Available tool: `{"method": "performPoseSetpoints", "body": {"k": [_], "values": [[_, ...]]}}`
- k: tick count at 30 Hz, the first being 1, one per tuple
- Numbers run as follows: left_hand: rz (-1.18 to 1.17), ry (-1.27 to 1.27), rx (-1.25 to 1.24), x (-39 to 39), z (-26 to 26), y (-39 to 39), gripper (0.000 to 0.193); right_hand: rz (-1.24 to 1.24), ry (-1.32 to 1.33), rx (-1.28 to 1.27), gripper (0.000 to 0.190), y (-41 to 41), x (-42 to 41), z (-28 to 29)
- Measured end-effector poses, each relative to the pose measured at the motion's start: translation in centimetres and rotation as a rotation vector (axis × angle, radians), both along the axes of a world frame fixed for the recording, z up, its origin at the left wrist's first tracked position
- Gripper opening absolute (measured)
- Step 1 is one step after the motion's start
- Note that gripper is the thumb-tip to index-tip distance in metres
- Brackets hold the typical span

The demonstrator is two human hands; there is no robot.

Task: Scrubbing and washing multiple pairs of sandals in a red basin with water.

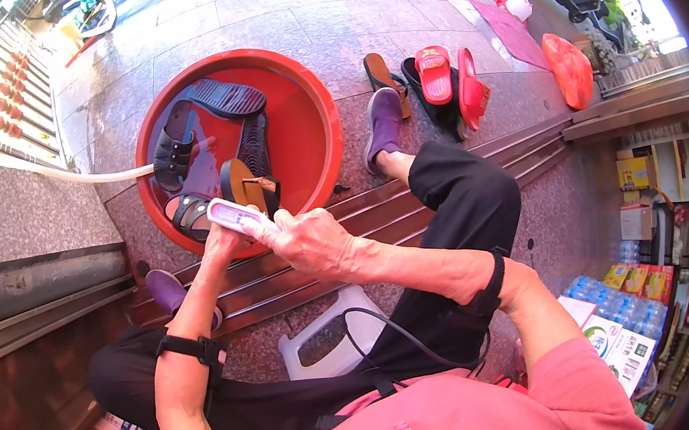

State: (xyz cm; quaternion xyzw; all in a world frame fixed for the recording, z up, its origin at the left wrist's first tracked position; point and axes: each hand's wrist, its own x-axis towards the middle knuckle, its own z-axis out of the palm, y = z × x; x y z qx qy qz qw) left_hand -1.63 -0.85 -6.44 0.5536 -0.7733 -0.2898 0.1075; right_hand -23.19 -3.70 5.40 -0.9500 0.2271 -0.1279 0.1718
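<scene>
A scrub brush with a white and purple back (233,217) is in my right hand (315,240), over the near rim of a round red plastic basin (325,115). My left hand (224,240) is beside and partly behind the brush, touching or close to a brown flip-flop (242,185); its fingers are mostly hidden, so its hold cannot be told. A black sandal with flower ornaments (191,214) lies just left of the brush. Farther inside, in shallow water, are a dark slide sandal (173,152), an upturned dark sole (228,96) and another dark sole (252,146).
A white hose (85,176) reaches the basin's left rim. Red slides (434,77) and a brown flip-flop (378,71) are on the paving right of it. Metal door tracks (375,205) cross before me; a white plastic stool (333,337) stands between my legs. Packed bottles (622,304) are at right.
</scene>
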Motion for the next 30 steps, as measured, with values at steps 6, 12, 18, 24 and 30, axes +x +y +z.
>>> {"method": "performPoseSetpoints", "body": {"k": [6, 12, 18, 24, 30], "values": [[0.478, 0.211, 0.352, -2.6, 5.0, 0.0, 0.028, -0.155, -0.094, 0.048, 0.052, -2.2, -0.1, -0.7], [0.456, 0.453, 0.392, -3.8, 7.9, 0.1, 0.033, -0.659, -0.296, 0.685, 0.044, -6.6, -0.6, -0.6], [0.568, 0.749, 0.340, -5.7, 7.9, 0.3, 0.031, -0.534, -0.370, 0.911, 0.048, -4.4, 0.3, -0.9], [0.508, 0.730, 0.314, -5.9, 7.6, 1.1, 0.026, -0.436, -0.216, 0.691, 0.042, -6.4, 1.8, -1.2], [0.445, 0.633, 0.436, -4.8, 5.0, -3.4, 0.037, 0.016, 0.066, -0.001, 0.035, -10.9, 5.8, 0.2]]}}
